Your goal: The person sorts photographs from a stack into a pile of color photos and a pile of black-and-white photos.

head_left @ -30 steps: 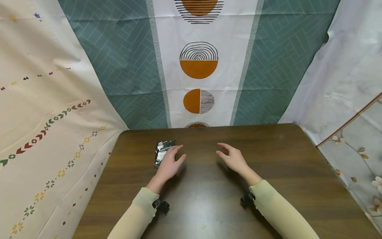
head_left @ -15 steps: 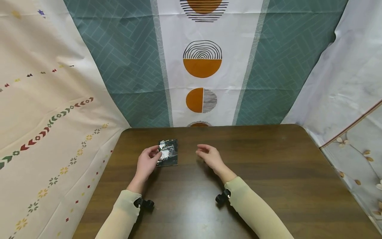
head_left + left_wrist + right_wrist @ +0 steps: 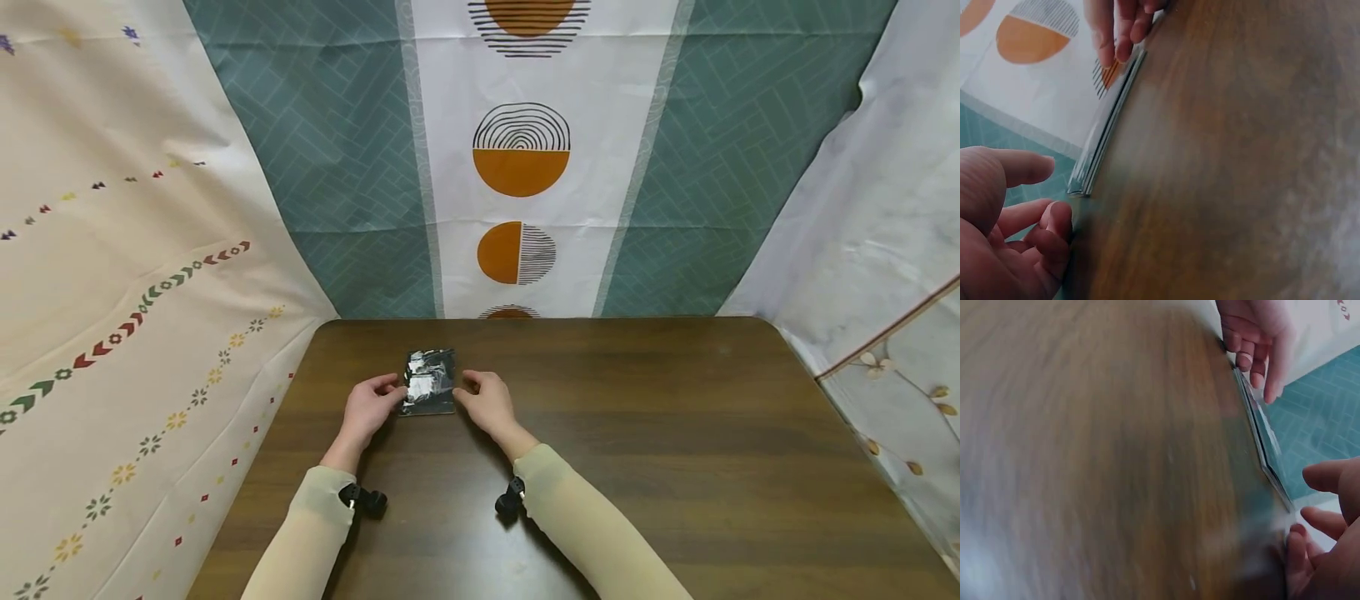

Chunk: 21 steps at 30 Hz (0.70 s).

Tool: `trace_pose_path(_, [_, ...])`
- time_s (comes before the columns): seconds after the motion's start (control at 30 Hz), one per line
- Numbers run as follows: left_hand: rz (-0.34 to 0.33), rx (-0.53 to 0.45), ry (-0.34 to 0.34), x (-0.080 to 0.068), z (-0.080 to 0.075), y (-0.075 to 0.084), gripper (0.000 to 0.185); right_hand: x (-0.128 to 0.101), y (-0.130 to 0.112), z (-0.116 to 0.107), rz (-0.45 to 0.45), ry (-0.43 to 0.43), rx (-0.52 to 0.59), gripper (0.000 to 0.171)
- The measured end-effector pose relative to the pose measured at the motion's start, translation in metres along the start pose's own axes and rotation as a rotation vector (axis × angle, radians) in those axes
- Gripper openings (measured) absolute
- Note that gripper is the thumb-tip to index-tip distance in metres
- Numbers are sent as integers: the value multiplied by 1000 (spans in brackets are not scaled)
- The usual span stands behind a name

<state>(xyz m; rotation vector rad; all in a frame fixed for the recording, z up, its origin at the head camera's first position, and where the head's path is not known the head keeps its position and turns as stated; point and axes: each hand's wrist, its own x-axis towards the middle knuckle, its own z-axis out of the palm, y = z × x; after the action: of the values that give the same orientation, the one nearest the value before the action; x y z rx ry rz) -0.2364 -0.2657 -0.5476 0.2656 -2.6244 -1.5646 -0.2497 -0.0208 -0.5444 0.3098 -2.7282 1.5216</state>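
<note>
A thin square folder-like piece (image 3: 429, 382) with a glossy black-and-white top lies near the table's back edge. From the wrists it shows edge-on, as a thin stack of layers (image 3: 1110, 122) with a shiny upper face. My left hand (image 3: 371, 404) is at its left side, thumb and fingertips apart beside the near corner. On the opposite side, my right hand (image 3: 487, 404) has its thumb and fingers spread around the right edge. In the right wrist view, a slim gap shows between the right fingertips (image 3: 1310, 515) and the stack's end (image 3: 1282, 494).
The brown wooden table (image 3: 660, 467) extends to the right and toward me. A green-and-white patterned curtain (image 3: 525, 275) hangs behind it, with a cream cloth (image 3: 172, 350) on the left and a pale floral one (image 3: 892, 192) on the right. Black cameras sit on both wrists.
My left hand has shifted from over the square piece to its left side. My right hand has travelled left to its right edge. The head view has turned slightly.
</note>
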Motion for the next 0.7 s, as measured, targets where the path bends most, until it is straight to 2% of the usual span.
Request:
trace_pose_path(0.23, [41, 125, -27, 2, 1, -2, 48, -3, -3, 12, 45, 11, -147, 49])
trace_pose_path(0.43, [55, 150, -51, 1, 1, 0, 47, -5, -7, 16, 36, 18, -203, 47])
trace_pose_path(0.7, [49, 166, -48, 0, 5, 2, 46, -6, -11, 17, 39, 23, -229, 43])
